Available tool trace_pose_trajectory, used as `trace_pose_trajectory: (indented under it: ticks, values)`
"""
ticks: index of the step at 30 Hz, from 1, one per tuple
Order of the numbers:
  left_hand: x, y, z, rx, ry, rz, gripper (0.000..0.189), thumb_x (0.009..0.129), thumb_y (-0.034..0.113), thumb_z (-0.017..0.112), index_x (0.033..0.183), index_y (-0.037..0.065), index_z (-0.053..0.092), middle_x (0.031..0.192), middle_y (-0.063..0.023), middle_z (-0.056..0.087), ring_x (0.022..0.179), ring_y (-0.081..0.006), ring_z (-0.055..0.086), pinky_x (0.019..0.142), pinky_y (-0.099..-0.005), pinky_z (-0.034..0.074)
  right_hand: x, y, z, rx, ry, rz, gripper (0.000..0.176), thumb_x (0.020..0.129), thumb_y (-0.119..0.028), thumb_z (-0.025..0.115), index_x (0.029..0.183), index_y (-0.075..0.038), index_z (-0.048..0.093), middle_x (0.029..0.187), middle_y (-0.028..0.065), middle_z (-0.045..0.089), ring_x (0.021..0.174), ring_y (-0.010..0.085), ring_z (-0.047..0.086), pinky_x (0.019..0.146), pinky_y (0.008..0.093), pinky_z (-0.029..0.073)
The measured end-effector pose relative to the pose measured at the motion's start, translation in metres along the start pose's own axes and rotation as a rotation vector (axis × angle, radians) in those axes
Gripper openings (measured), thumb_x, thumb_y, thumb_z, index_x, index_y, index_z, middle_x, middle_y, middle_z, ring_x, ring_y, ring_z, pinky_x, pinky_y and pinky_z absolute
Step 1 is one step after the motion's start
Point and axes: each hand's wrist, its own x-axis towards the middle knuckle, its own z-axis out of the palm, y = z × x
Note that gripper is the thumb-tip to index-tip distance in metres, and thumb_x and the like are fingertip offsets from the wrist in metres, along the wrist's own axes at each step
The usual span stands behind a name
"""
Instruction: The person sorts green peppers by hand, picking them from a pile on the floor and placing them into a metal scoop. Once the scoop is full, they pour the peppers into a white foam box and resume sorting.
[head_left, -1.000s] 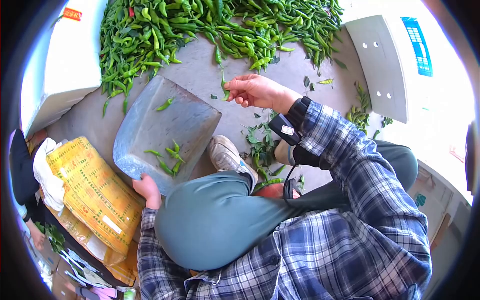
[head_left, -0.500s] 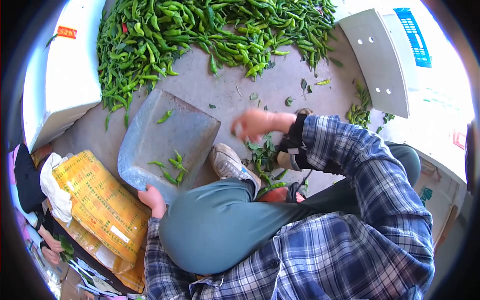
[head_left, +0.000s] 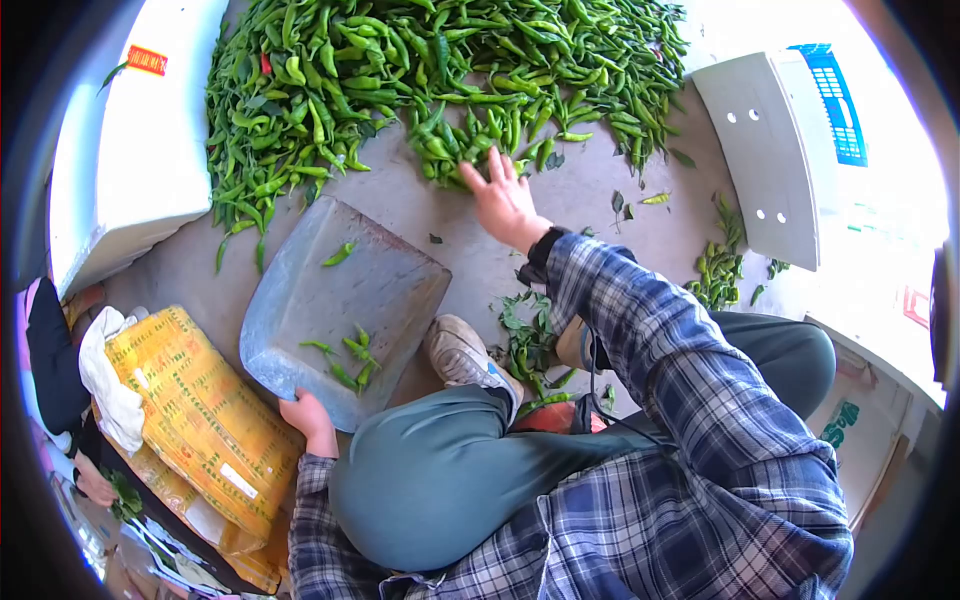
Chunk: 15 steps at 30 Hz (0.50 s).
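Note:
A grey metal scoop [head_left: 318, 295], wide and flat like a dustpan, lies on the floor. My left hand [head_left: 310, 416] is closed on its near edge. Several green chili peppers [head_left: 356, 350] rest inside it. My right hand [head_left: 507, 205] reaches forward with fingers spread, touching the near side of a big heap of green chili peppers [head_left: 420, 65]. Some peppers bunch just beyond its fingertips; the underside of that hand is hidden.
White foam boxes [head_left: 145, 150] stand on the left, and a white panel with holes [head_left: 765, 150] on the right. Yellow printed sheets [head_left: 200, 410] lie at the lower left, near another person's hand [head_left: 95, 482]. Leaves and peppers [head_left: 530, 345] lie by my shoe [head_left: 462, 350].
My right hand has moved forward from above my shoe to the heap, and its fingers have spread. Peppers now bunch at its fingertips. My left hand stays on the scoop.

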Motion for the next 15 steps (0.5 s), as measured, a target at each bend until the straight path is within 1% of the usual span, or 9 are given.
trace_pose_trajectory:
  ticks: [1,3,5,7,9,11,12,13,15]
  values:
    - [-0.001,0.001,-0.001,0.003,0.002,-0.007,0.034,0.077,-0.002,0.042,0.108,-0.015,0.049,0.107,-0.0262,0.057,0.097,-0.0350,0.056,0.086,-0.0374,0.040,-0.008,-0.007,0.002,0.023,-0.050,-0.061,0.061,0.079,-0.006,0.046,0.137,-0.021,0.030,0.140,0.0285,0.017,0.128,0.0433,0.024,0.096,0.0605,0.029]
    - [-0.002,0.005,-0.001,0.006,0.009,0.025,0.032,0.077,-0.002,0.042,0.105,-0.015,0.050,0.104,-0.0270,0.058,0.096,-0.0360,0.057,0.084,-0.0381,0.041,-0.017,-0.006,0.001,-0.002,-0.093,-0.088,0.063,0.077,-0.005,0.047,0.136,-0.022,0.032,0.141,0.0247,0.018,0.130,0.0398,0.022,0.099,0.0582,0.027]
    - [-0.001,0.005,-0.001,-0.012,0.015,0.025,0.032,0.076,-0.002,0.042,0.105,-0.015,0.051,0.103,-0.0270,0.058,0.095,-0.0363,0.057,0.084,-0.0383,0.042,-0.025,0.009,-0.004,-0.039,-0.148,-0.200,0.062,0.076,-0.004,0.047,0.135,-0.022,0.036,0.142,0.0204,0.020,0.132,0.0368,0.020,0.103,0.0555,0.023]
    - [-0.001,0.003,0.000,-0.031,0.020,0.021,0.032,0.076,-0.002,0.042,0.104,-0.015,0.051,0.103,-0.0271,0.058,0.095,-0.0367,0.057,0.083,-0.0384,0.042,-0.028,0.023,-0.016,-0.049,-0.200,-0.147,0.064,0.075,-0.003,0.048,0.134,-0.022,0.037,0.143,0.0175,0.022,0.134,0.0346,0.017,0.105,0.0513,0.020]
    - [0.000,0.000,0.000,-0.045,0.011,0.020,0.031,0.076,-0.002,0.042,0.103,-0.015,0.052,0.101,-0.0270,0.059,0.093,-0.0367,0.057,0.082,-0.0387,0.042,-0.029,0.041,-0.016,0.035,0.075,-0.150,0.048,0.074,-0.005,0.050,0.120,-0.018,0.051,0.131,0.0177,0.040,0.126,0.0356,0.032,0.100,0.0460,0.031]
    - [-0.002,0.005,0.000,-0.037,0.014,-0.001,0.031,0.076,-0.002,0.043,0.103,-0.014,0.052,0.100,-0.0267,0.059,0.093,-0.0365,0.058,0.082,-0.0387,0.043,-0.021,0.048,-0.029,0.071,-0.009,0.004,0.026,0.073,-0.007,0.052,0.097,-0.011,0.060,0.106,0.0148,0.054,0.106,0.0340,0.050,0.086,0.0418,0.044]
    - [-0.002,0.007,-0.001,-0.028,0.013,-0.008,0.031,0.076,-0.002,0.043,0.102,-0.014,0.052,0.100,-0.0265,0.059,0.092,-0.0363,0.058,0.082,-0.0387,0.043,-0.019,0.045,-0.014,0.159,0.086,-0.049,0.010,0.072,-0.008,0.054,0.080,-0.007,0.059,0.087,0.0122,0.056,0.084,0.0329,0.058,0.072,0.0418,0.048]
    - [-0.002,0.006,-0.001,-0.024,0.016,-0.009,0.031,0.076,-0.002,0.043,0.102,-0.014,0.052,0.100,-0.0265,0.059,0.092,-0.0363,0.058,0.082,-0.0387,0.043,-0.019,0.024,-0.022,0.147,-0.014,-0.048,0.012,0.073,-0.011,0.057,0.083,-0.006,0.059,0.090,0.0136,0.055,0.079,0.0325,0.060,0.069,0.0415,0.049]
    - [-0.001,0.004,0.000,-0.057,0.021,0.024,0.031,0.075,-0.002,0.044,0.103,-0.013,0.053,0.100,-0.0257,0.060,0.092,-0.0357,0.058,0.082,-0.0385,0.043,-0.014,-0.003,-0.007,0.173,0.022,-0.230,0.012,0.076,-0.014,0.055,0.085,-0.006,0.056,0.086,0.0125,0.055,0.076,0.0325,0.060,0.065,0.0421,0.049]
